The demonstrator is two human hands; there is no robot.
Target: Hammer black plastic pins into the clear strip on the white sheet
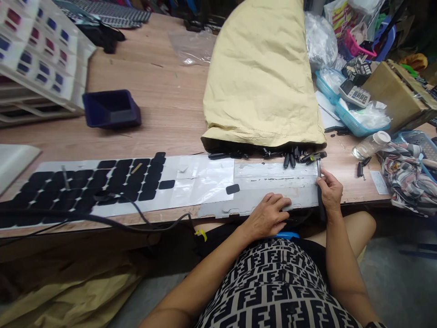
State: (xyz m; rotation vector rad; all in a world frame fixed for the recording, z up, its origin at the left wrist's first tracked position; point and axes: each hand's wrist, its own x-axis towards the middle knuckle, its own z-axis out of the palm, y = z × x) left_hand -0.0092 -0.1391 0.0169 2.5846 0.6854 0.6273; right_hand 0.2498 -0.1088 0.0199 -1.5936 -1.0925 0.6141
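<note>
My right hand (pixel 329 191) is closed around a small hammer (pixel 319 169) with a black handle, its metal head up near a pile of small black pieces (pixel 290 158). My left hand (pixel 268 216) rests at the table's front edge, fingers curled on the near edge of a grey metal plate (pixel 273 184). One black pad (pixel 232 188) lies alone on the white sheet (pixel 201 177) just left of the plate.
A large yellow sack (pixel 261 73) lies behind the plate, black pieces spilling from its mouth. A sheet of several black pads (pixel 85 187) stretches left, crossed by a black cable (pixel 136 225). A dark blue tray (pixel 111 108), blue baskets (pixel 355 120), a calculator (pixel 355 94) and a bottle (pixel 370 145) stand around.
</note>
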